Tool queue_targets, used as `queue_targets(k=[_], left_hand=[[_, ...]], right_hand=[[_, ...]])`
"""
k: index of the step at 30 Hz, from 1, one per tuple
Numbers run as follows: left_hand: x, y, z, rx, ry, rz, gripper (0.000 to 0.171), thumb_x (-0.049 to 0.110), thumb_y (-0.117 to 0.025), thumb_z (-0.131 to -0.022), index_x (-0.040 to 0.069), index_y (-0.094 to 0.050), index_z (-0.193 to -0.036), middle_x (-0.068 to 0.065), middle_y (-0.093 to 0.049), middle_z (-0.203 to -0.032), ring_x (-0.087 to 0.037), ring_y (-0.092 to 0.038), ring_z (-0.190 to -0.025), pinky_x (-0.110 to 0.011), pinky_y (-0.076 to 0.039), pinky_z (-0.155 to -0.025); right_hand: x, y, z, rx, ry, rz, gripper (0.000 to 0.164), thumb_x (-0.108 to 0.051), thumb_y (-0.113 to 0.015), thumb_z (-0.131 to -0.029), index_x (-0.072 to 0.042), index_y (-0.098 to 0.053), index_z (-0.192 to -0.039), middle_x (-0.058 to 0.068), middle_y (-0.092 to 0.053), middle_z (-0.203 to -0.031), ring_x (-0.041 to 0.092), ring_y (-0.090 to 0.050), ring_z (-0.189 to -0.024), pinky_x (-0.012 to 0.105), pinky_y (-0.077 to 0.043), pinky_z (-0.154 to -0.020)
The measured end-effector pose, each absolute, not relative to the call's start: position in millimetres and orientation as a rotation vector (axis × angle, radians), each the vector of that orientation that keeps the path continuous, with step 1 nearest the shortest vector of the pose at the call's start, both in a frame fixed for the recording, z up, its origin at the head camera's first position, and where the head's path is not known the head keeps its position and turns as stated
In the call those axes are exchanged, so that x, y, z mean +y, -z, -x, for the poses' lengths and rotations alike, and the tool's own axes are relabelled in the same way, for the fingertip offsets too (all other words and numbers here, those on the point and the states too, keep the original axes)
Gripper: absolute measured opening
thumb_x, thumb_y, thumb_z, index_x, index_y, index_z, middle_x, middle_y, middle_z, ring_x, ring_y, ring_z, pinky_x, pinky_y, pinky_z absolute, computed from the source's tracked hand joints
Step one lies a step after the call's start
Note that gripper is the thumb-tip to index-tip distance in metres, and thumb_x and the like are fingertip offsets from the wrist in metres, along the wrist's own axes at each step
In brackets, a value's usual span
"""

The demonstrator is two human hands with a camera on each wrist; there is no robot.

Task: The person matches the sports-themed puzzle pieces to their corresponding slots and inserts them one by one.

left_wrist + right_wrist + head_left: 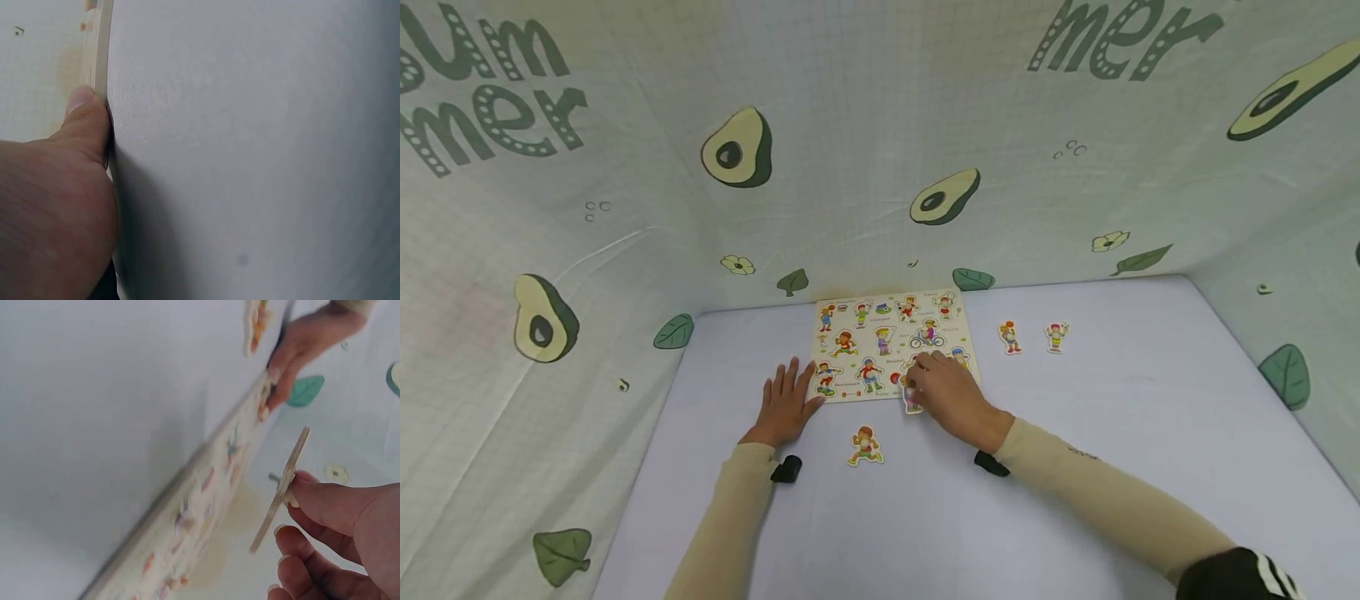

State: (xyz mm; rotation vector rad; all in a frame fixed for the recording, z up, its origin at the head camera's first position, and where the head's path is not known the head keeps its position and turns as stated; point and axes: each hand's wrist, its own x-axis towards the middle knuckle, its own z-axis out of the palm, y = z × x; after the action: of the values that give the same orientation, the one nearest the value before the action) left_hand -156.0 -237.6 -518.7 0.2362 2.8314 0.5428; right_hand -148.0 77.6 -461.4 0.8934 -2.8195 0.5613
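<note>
A wooden puzzle board (904,340) printed with sports figures lies on the white table. My left hand (784,406) rests at its left edge, fingers spread and straight. In the left wrist view the thumb (87,122) touches the side of the board (102,56). Over the board's near right part, my right hand (957,402) holds a thin figure-shaped puzzle piece (912,402). The right wrist view shows this puzzle piece (267,520) edge-on, its small knob pinched between thumb and forefinger, apart from the board. My right hand hides part of the board.
A loose running-figure piece (866,447) lies in front of the board. Right of the board lie two more pieces, one with an orange ball (1010,337) and another figure (1057,337). A cloth printed with avocados (739,148) hangs behind and at the sides.
</note>
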Motion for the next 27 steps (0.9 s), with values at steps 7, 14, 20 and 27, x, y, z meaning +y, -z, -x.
queue_targets(k=[7, 14, 20, 27], left_hand=[[-242, 528, 160, 2.817, -0.548, -0.251, 0.073, 0.036, -0.051, -0.111, 0.003, -0.019, -0.168, -0.029, 0.001, -0.175, -0.052, 0.007, -0.160, -0.069, 0.003, -0.126], [-243, 529, 159, 2.821, -0.541, -0.242, 0.073, 0.038, -0.050, -0.112, 0.004, -0.019, -0.168, -0.029, 0.001, -0.175, -0.053, 0.007, -0.160, -0.070, 0.003, -0.125], [-242, 526, 157, 2.809, -0.556, -0.228, 0.073, 0.037, -0.050, -0.112, 0.004, -0.019, -0.169, -0.028, 0.001, -0.175, -0.052, 0.007, -0.160, -0.069, 0.004, -0.126], [-243, 529, 159, 2.827, -0.536, -0.242, 0.073, 0.035, -0.052, -0.111, 0.003, -0.020, -0.168, -0.028, 0.000, -0.175, -0.052, 0.006, -0.160, -0.070, 0.002, -0.126]], right_hand=[[80, 451, 178, -2.781, -0.599, -0.800, 0.016, -0.013, -0.088, -0.088, -0.006, -0.077, -0.098, 0.005, -0.065, -0.097, 0.023, -0.060, -0.091, 0.036, -0.053, -0.076], [73, 449, 201, -2.756, -0.624, -0.784, 0.014, -0.013, -0.085, -0.091, -0.005, -0.076, -0.098, 0.006, -0.065, -0.096, 0.023, -0.059, -0.088, 0.036, -0.053, -0.075], [65, 447, 217, -2.810, -0.590, -0.745, 0.014, -0.016, -0.082, -0.095, -0.005, -0.077, -0.102, 0.008, -0.066, -0.101, 0.025, -0.060, -0.093, 0.039, -0.054, -0.079], [61, 451, 239, -2.855, -0.571, -0.691, 0.014, -0.016, -0.079, -0.098, -0.004, -0.077, -0.106, 0.011, -0.069, -0.108, 0.028, -0.062, -0.099, 0.041, -0.055, -0.086]])
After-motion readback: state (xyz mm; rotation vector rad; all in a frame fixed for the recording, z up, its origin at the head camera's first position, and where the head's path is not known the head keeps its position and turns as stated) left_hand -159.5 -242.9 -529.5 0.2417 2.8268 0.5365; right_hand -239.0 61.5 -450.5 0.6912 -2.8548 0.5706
